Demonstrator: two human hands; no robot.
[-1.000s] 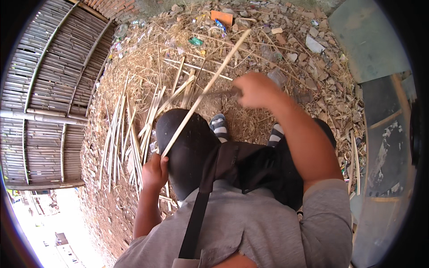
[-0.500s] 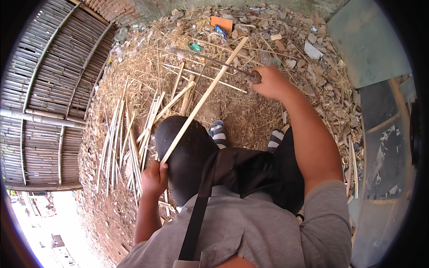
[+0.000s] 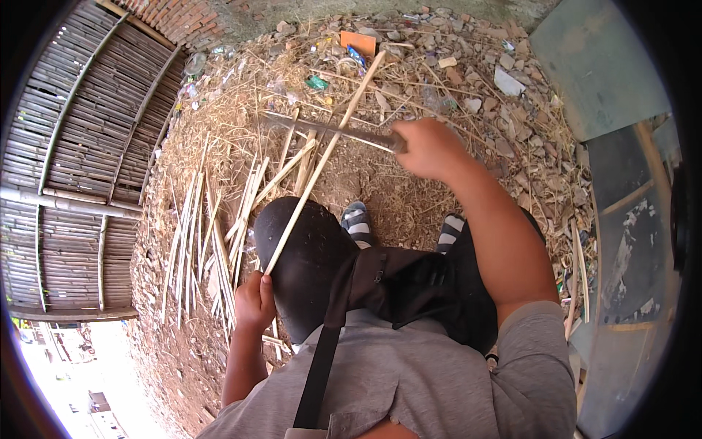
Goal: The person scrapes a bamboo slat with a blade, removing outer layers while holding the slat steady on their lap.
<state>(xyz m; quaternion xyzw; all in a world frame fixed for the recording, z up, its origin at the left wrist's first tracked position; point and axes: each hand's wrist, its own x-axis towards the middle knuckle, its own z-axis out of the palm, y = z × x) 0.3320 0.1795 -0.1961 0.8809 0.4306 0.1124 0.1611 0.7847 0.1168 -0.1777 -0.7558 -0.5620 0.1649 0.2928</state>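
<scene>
My left hand (image 3: 254,301) is closed around the near end of a long pale bamboo strip (image 3: 319,172), its thumb lying along it. The strip slants up and to the right over my dark-clothed left knee (image 3: 303,245). In my right hand (image 3: 431,148) is the handle of a long-bladed knife (image 3: 365,136). Its dark blade points left and crosses the upper half of the strip; whether it bites into the strip I cannot tell.
Several split bamboo strips (image 3: 191,234) lie on the ground to my left. Straw, rubble and litter cover the far ground, with an orange piece (image 3: 358,42) among them. A bamboo-slat panel (image 3: 73,132) stands at left, grey sheets (image 3: 596,69) at right.
My right hand has brought the knife left and slightly nearer to me along the strip. The strip's far end has swung a little left; my left hand has shifted slightly.
</scene>
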